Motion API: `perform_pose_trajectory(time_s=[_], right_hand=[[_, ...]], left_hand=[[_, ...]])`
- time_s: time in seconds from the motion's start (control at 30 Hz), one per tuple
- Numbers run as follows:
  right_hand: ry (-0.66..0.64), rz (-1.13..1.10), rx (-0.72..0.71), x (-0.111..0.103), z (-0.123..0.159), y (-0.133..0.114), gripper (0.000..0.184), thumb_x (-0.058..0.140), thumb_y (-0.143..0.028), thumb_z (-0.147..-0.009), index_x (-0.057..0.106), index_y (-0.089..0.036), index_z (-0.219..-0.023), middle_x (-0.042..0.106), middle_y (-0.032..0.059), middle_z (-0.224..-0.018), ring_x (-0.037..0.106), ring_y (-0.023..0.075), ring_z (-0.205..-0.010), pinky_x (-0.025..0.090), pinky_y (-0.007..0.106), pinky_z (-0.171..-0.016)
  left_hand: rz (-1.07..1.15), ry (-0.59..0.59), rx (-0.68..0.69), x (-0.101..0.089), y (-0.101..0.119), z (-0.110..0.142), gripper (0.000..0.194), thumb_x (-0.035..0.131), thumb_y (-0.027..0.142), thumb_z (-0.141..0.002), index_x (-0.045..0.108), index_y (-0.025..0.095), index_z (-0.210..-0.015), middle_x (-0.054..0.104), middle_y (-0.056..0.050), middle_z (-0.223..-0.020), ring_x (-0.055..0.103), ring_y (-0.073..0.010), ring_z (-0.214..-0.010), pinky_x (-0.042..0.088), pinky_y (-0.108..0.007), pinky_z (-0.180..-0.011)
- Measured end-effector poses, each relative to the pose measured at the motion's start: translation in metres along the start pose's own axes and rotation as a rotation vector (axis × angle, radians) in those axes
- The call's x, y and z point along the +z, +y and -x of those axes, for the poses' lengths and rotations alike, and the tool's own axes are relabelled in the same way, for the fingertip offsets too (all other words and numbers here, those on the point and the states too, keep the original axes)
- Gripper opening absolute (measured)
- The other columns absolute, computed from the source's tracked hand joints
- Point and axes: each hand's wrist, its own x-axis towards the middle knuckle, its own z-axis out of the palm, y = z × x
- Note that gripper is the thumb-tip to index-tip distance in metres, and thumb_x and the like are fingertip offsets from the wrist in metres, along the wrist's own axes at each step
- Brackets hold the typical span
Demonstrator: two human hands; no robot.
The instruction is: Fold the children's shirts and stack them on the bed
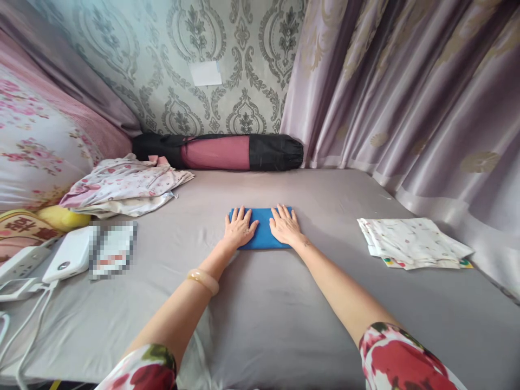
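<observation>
Lying palm-down on the folded blue cloth (264,230), both hands keep their fingers extended and slightly spread, gripping nothing. The left hand (241,227) covers the cloth's left part and the right hand (285,225) its right part, with a bare blue strip between them. Beneath the blue cloth spreads a grey sheet (264,309). Well to the cloth's right lies a stack of white printed fabric (418,241). Beyond it, against the wall, rests a long black-and-pink bag (217,153). To its far left sits a crumpled pile of patterned fabric (130,181); well to its left is a white device (73,253) beside a pixelated packet (114,249).
</observation>
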Motion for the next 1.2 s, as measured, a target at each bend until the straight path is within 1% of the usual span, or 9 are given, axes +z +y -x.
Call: perform_pose_trajectory(time_s=[0.17,0.33,0.47,0.63,0.8,0.9,1.03,1.13,1.2], right_hand=[[0.025,-0.004,0.100,-0.002,0.000,0.013,0.060,0.018,-0.035,-0.100,0.025,-0.006,-0.153,0.018,0.0138,-0.161,0.014,0.0249,-0.149,0.011,0.046,-0.120],[0.011,-0.003,0.121,0.007,-0.001,0.020,0.062,0.017,-0.036,-0.100,0.024,-0.005,-0.153,0.023,0.0117,-0.160,0.017,0.0236,-0.148,0.014,0.043,-0.120],[-0.012,0.014,0.120,0.004,-0.002,0.019,0.062,0.017,-0.036,-0.100,0.024,-0.005,-0.153,0.023,0.0117,-0.160,0.017,0.0238,-0.148,0.014,0.044,-0.120],[0.055,0.062,0.080,-0.003,0.011,0.007,0.061,0.016,-0.037,-0.101,0.023,-0.007,-0.154,0.018,0.0131,-0.161,0.011,0.0260,-0.149,0.009,0.051,-0.119],[0.066,0.075,0.016,0.008,0.024,-0.005,0.062,0.020,-0.037,-0.101,0.025,-0.004,-0.153,0.020,0.0139,-0.160,0.015,0.0257,-0.148,0.012,0.045,-0.120],[0.071,0.078,0.021,0.013,0.025,-0.004,0.062,0.020,-0.037,-0.101,0.027,-0.004,-0.152,0.021,0.0133,-0.160,0.017,0.0253,-0.148,0.013,0.044,-0.120],[0.056,0.076,0.027,0.008,0.024,-0.004,0.061,0.022,-0.036,-0.100,0.029,-0.004,-0.152,0.022,0.0138,-0.160,0.017,0.0261,-0.148,0.014,0.045,-0.120],[0.066,0.092,0.016,0.001,0.024,-0.014,0.060,0.023,-0.035,-0.100,0.030,-0.004,-0.151,0.024,0.0155,-0.159,0.018,0.0278,-0.148,0.011,0.048,-0.119],[0.085,0.094,-0.030,-0.002,0.024,-0.026,0.059,0.023,-0.034,-0.100,0.030,-0.006,-0.152,0.023,0.0151,-0.159,0.016,0.0272,-0.148,0.010,0.049,-0.119]], left_hand=[[0.009,0.060,-0.043,0.000,-0.015,0.003,0.064,0.019,0.051,-0.100,0.034,0.015,-0.150,0.027,-0.012,-0.159,0.019,-0.0286,-0.148,0.017,-0.053,-0.118],[0.020,0.025,-0.058,0.006,-0.021,0.002,0.064,0.018,0.051,-0.100,0.030,0.017,-0.152,0.029,-0.009,-0.159,0.020,-0.0269,-0.148,0.018,-0.051,-0.119],[0.000,-0.003,-0.052,0.000,-0.019,0.001,0.065,0.019,0.052,-0.100,0.029,0.015,-0.153,0.028,-0.011,-0.159,0.020,-0.0276,-0.148,0.019,-0.051,-0.118],[-0.067,0.064,-0.024,-0.011,-0.002,0.016,0.066,0.019,0.051,-0.100,0.033,0.010,-0.150,0.025,-0.016,-0.159,0.015,-0.0310,-0.149,0.013,-0.055,-0.119],[-0.044,0.036,0.064,-0.001,0.017,0.036,0.071,0.019,0.057,-0.098,0.034,0.010,-0.150,0.027,-0.015,-0.158,0.018,-0.0289,-0.149,0.014,-0.052,-0.120],[-0.046,0.027,0.056,0.005,0.018,0.039,0.070,0.020,0.057,-0.098,0.034,0.012,-0.150,0.027,-0.014,-0.159,0.017,-0.0288,-0.149,0.014,-0.052,-0.120],[-0.028,0.016,0.050,0.004,0.017,0.035,0.071,0.021,0.057,-0.098,0.033,0.012,-0.151,0.026,-0.014,-0.159,0.016,-0.0289,-0.149,0.013,-0.052,-0.120],[0.021,-0.009,0.042,-0.002,0.015,0.035,0.069,0.020,0.055,-0.099,0.033,0.011,-0.151,0.027,-0.012,-0.159,0.017,-0.0266,-0.149,0.015,-0.050,-0.120],[0.041,0.019,0.025,-0.006,0.010,0.038,0.064,0.018,0.050,-0.100,0.034,0.013,-0.150,0.028,-0.011,-0.159,0.019,-0.0241,-0.149,0.018,-0.047,-0.120]])
